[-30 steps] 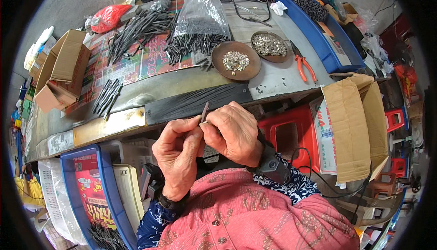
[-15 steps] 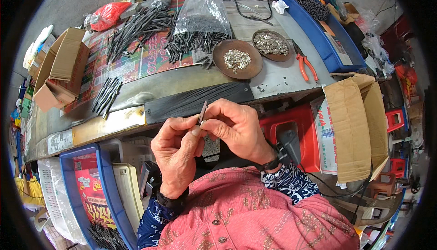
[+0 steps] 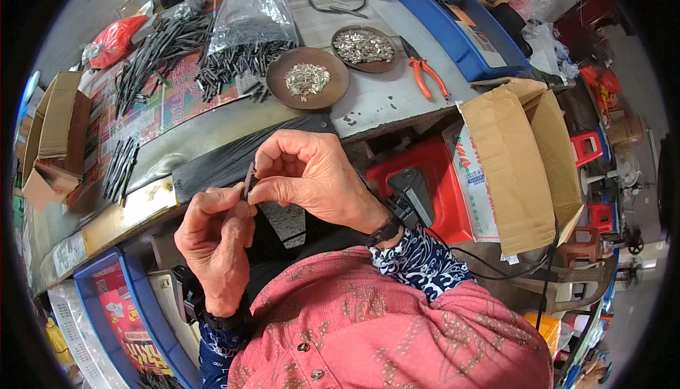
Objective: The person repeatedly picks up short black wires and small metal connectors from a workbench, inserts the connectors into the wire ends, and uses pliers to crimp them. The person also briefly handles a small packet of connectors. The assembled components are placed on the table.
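Note:
My left hand point(image 3: 218, 244) pinches a slim dark strip point(image 3: 248, 179) between thumb and fingers, and the strip points upward. My right hand point(image 3: 312, 180) is closed at the strip's right side, thumb and forefinger pressed together against it. Both hands are in front of the table's near edge. Beyond them stands a round brown dish point(image 3: 276, 84) holding small shiny metal pieces point(image 3: 307, 79). Several slim black pieces point(image 3: 121, 169) lie in a row on the table to the left. Whether my fingers also hold a small metal piece is hidden.
A clear bag point(image 3: 255, 13) lies behind a pile of black pieces point(image 3: 227, 70). Another dish of metal pieces point(image 3: 363, 45), red-handled pliers point(image 3: 425, 77) and a long blue tray point(image 3: 453, 27) are to the right. Cardboard boxes point(image 3: 506, 169) flank the table; a red stool point(image 3: 453, 212) stands below.
My view has shifted to the right, so the table and hands appear further left. Both hands stay together at the dark strip; their grip looks much the same.

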Motion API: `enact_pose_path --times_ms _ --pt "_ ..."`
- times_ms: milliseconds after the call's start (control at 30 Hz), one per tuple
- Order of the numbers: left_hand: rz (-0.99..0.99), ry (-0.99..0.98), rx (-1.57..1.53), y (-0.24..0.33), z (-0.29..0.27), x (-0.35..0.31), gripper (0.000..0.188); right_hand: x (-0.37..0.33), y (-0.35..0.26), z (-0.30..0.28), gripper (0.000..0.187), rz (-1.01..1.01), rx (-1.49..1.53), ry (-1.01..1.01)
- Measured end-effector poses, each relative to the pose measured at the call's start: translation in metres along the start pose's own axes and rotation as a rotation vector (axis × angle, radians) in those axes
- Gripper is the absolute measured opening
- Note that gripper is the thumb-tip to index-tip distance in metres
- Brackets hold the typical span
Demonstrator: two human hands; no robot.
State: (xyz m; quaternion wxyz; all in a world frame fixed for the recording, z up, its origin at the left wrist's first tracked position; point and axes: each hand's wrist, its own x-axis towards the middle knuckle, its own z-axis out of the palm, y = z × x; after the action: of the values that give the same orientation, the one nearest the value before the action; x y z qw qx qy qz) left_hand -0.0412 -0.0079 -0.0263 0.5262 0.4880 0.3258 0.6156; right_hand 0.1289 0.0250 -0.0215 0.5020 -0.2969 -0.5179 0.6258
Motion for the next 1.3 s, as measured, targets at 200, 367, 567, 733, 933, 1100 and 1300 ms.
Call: enact_pose_path --times_ms 200,367,567,733,933,1100,1300 --pt "0.003 0.022 -0.022 -0.001 0.006 -0.002 0.022 -0.006 -0.006 0.004 0.020 -0.154 -0.243 0.063" --pt "-0.002 0.054 -0.120 -0.002 0.009 -0.002 0.013 -0.010 -0.002 0.019 0.015 -0.463 -0.588 0.192" --pt "-0.016 0.080 -0.136 -0.002 0.012 -0.004 0.011 -0.007 0.008 0.030 0.017 -0.791 -0.845 0.349" --pt "-0.010 0.070 -0.135 0.000 0.012 -0.005 0.012 -0.007 0.009 0.029 0.019 -0.770 -0.875 0.306" --pt "-0.033 0.091 -0.151 -0.001 0.013 -0.007 0.013 -0.002 0.008 0.025 0.012 -0.807 -0.920 0.255" --pt "-0.049 0.077 -0.125 -0.002 0.009 -0.007 0.015 -0.006 0.002 0.021 0.018 -0.534 -0.753 0.282" --pt "-0.051 0.086 -0.132 -0.003 0.011 -0.007 0.015 -0.008 -0.007 0.022 0.057 -0.336 -0.654 0.150"
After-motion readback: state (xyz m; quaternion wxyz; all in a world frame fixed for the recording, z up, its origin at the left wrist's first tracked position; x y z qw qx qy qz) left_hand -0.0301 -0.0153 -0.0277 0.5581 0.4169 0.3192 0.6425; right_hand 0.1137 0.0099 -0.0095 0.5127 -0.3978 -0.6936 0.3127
